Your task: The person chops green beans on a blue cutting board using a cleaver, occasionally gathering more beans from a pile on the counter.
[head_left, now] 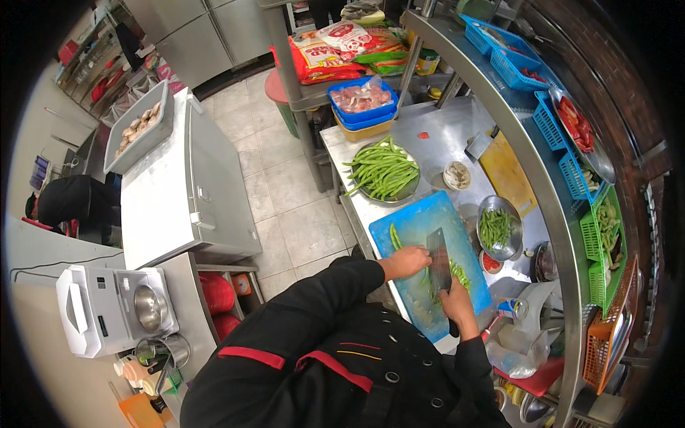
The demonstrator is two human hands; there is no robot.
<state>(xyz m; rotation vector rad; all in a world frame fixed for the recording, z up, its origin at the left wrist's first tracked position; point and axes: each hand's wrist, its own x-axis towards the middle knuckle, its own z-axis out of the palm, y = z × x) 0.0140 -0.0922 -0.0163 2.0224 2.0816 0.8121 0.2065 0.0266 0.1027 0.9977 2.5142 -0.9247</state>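
On the blue cutting board [399,303] my right hand [457,305] is closed round the handle of a kitchen knife [438,257] with a broad dark blade. My left hand [405,262] lies just left of the blade, its fingers curled over green beans that are mostly hidden beneath it. A few whole beans [394,237] stick out past that hand toward the far left of the board. Cut bean pieces [459,274] lie right of the blade. Beyond the board, a round metal tray [409,191] is heaped with long whole green beans [384,169].
A metal bowl of cut beans [495,227] stands right of the board, near a small bowl of red pieces [490,262]. Behind are a white tub [457,175], a cleaver [479,145] and a yellow board [508,171]. A steel shelf [524,135] with baskets overhangs the right side.
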